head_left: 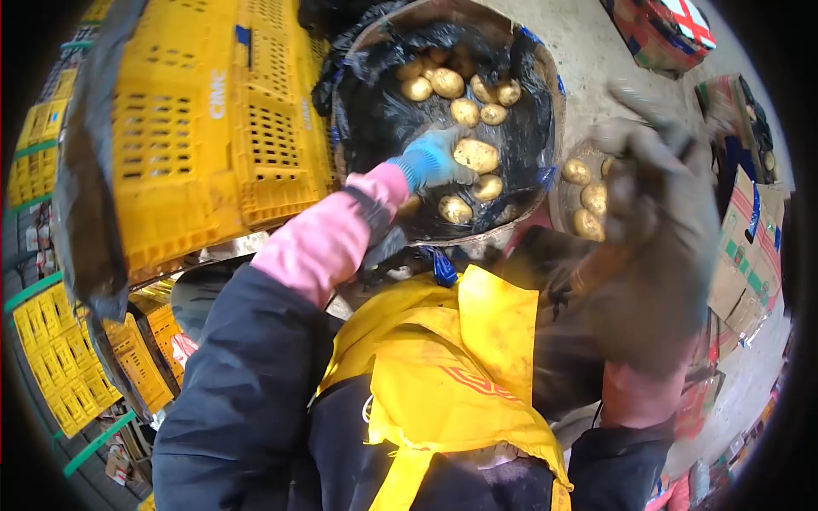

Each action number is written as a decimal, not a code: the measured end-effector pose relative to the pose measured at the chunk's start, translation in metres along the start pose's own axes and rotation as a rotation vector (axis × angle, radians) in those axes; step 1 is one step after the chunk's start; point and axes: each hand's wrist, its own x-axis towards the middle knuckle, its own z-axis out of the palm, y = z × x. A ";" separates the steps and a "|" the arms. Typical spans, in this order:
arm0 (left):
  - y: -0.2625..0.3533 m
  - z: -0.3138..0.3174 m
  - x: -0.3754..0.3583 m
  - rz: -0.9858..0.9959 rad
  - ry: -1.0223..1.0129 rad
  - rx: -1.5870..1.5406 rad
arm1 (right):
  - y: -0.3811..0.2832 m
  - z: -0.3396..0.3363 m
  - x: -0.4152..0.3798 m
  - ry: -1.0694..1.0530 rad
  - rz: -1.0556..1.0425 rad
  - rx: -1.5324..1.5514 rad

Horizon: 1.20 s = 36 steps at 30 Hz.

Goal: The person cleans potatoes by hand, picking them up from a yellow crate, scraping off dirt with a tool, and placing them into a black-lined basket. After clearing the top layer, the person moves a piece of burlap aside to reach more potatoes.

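My left hand [439,157], in a blue and grey glove, has its fingers round a large potato [475,156] inside a round container lined with black plastic [375,111]. Other potatoes [447,83] lie around it and toward the container's far side. On the right, my right hand [639,162] is smeared by motion above a second, smaller container holding several potatoes [594,198]. Its fingers cannot be made out, nor whether they hold anything. A brown blurred shape covers the right forearm, above a pink sleeve cuff [643,396].
Large yellow crates [179,128] stand at the left, with more yellow crates [64,358] farther out. Flattened cardboard [745,247] is at the right. A red bundle [660,34] lies on the floor at the upper right. A yellow apron [452,375] covers my lap.
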 end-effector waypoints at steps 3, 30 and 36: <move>0.042 -0.037 -0.082 0.264 0.390 -0.134 | 0.016 0.015 0.003 -0.185 0.066 0.090; 0.057 -0.033 -0.315 -0.007 0.047 -2.051 | 0.101 0.108 -0.071 -0.520 -0.705 -1.087; 0.052 -0.042 -0.311 0.035 0.094 -1.933 | 0.099 0.109 -0.107 -0.720 -0.753 -1.381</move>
